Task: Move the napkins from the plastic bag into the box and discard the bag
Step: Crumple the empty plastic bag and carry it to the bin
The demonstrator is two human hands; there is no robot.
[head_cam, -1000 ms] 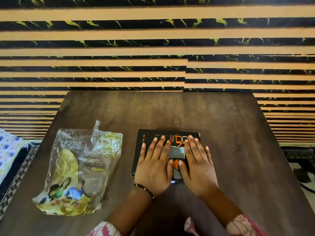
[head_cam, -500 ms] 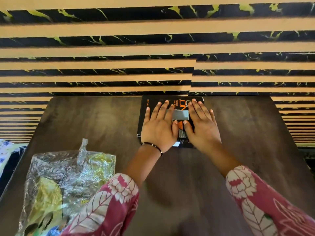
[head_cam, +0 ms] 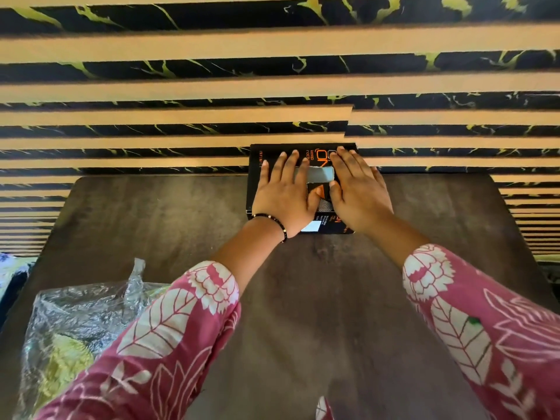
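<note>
A flat black box (head_cam: 256, 177) with orange lettering lies closed at the far edge of the dark wooden table (head_cam: 151, 225), against the striped wall. My left hand (head_cam: 285, 192) and my right hand (head_cam: 359, 192) rest flat on its lid, fingers spread and pointing away from me, side by side. A crumpled clear plastic bag (head_cam: 75, 322) with yellow-green print lies at the near left of the table, partly hidden by my left sleeve. No napkins show.
A wall of tan and black-marbled horizontal stripes (head_cam: 181, 86) rises right behind the table's far edge. A patterned cloth (head_cam: 9, 268) shows past the table's left edge.
Both hands have pushed the box away from me, from mid-table to the far edge by the wall. My arms have stretched out. The bag has stayed where it was.
</note>
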